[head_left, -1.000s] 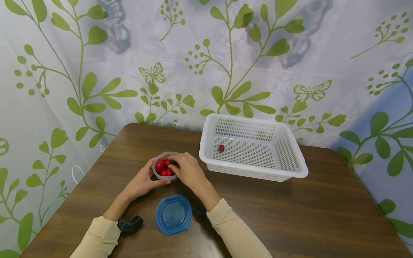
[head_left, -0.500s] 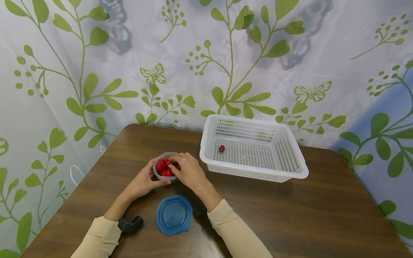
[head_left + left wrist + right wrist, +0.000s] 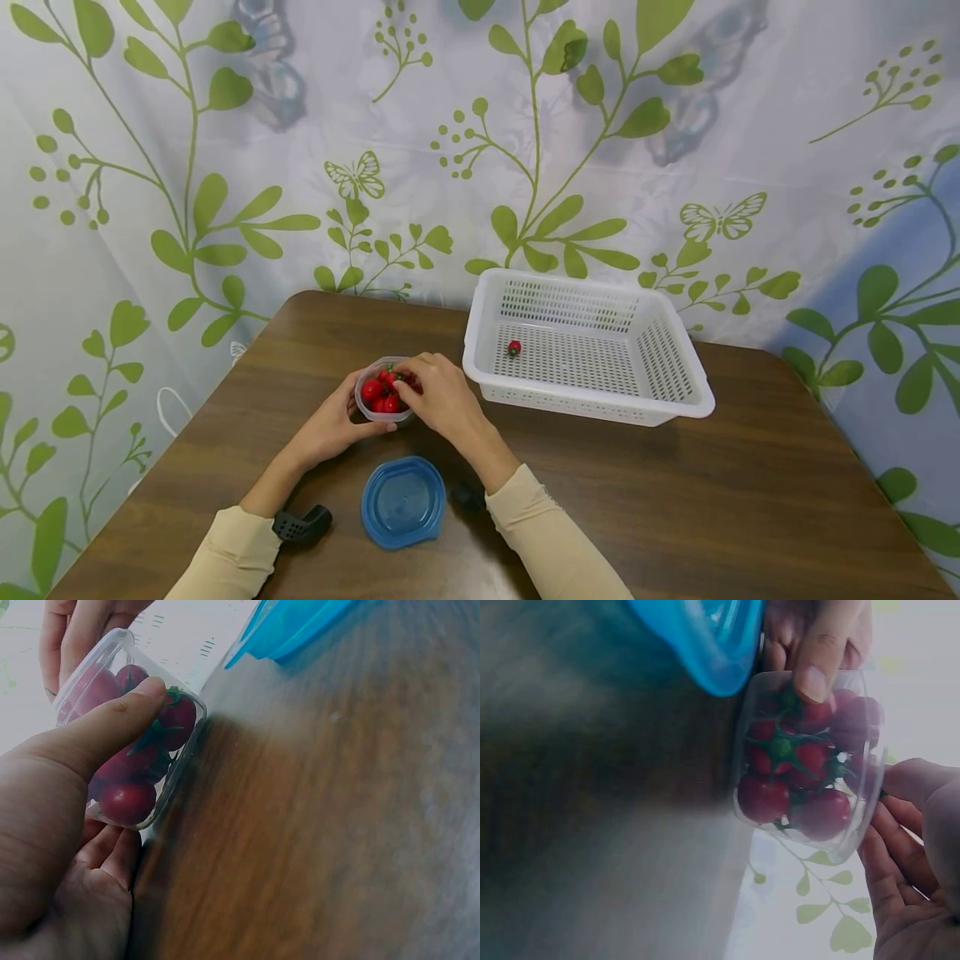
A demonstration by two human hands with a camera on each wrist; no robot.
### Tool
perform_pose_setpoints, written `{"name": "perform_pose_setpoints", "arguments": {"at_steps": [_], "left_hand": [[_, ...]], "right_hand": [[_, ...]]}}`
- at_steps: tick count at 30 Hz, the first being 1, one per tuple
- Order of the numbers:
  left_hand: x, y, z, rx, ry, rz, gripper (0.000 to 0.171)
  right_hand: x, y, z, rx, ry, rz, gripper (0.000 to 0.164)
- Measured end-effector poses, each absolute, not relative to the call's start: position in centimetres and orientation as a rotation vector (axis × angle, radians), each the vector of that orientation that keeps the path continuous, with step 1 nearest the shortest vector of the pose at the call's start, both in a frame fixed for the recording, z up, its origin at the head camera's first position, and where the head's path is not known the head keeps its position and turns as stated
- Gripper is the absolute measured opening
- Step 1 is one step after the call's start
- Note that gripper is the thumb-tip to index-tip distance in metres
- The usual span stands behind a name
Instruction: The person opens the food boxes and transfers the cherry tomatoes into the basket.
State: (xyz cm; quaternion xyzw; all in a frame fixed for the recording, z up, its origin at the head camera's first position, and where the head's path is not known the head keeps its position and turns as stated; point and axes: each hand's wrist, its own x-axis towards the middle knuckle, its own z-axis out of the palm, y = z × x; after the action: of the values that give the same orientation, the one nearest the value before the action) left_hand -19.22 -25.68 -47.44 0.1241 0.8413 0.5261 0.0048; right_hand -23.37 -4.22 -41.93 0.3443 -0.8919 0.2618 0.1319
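Cherry tomatoes (image 3: 372,389), red with green stems, fill a small clear plastic container (image 3: 385,415) at the left of the table. My left hand (image 3: 330,432) holds this container, its thumb on the near side and fingers round the far side. From the right, my right hand (image 3: 444,398) reaches over the rim, with thumb and fingertips pinching a tomato that they mostly hide. In the right wrist view, a bit of green shows by the right thumb tip. One cherry tomato (image 3: 513,348) lies in a white plastic basket (image 3: 562,397) to the right.
A blue lid (image 3: 403,502) lies on the brown wooden table (image 3: 712,500), nearer than the container. Dark wrist devices (image 3: 302,525) sit below both forearms. A curtain (image 3: 465,167) with green leaves and butterflies hangs behind the table.
Both hands stay at the container, and the right fingertips shift only slightly among the tomatoes. The head view drifts a little.
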Motion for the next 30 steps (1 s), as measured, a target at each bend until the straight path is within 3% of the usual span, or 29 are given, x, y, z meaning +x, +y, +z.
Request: {"name": "perform_pose_setpoints", "arguments": {"at_steps": [30], "left_hand": [[-19.1,-25.6,-47.5,0.335,2.63,1.652,0.098]], "right_hand": [[-22.9,-0.7,-37.3,0.97,-2.285,1.009,0.022]]}}
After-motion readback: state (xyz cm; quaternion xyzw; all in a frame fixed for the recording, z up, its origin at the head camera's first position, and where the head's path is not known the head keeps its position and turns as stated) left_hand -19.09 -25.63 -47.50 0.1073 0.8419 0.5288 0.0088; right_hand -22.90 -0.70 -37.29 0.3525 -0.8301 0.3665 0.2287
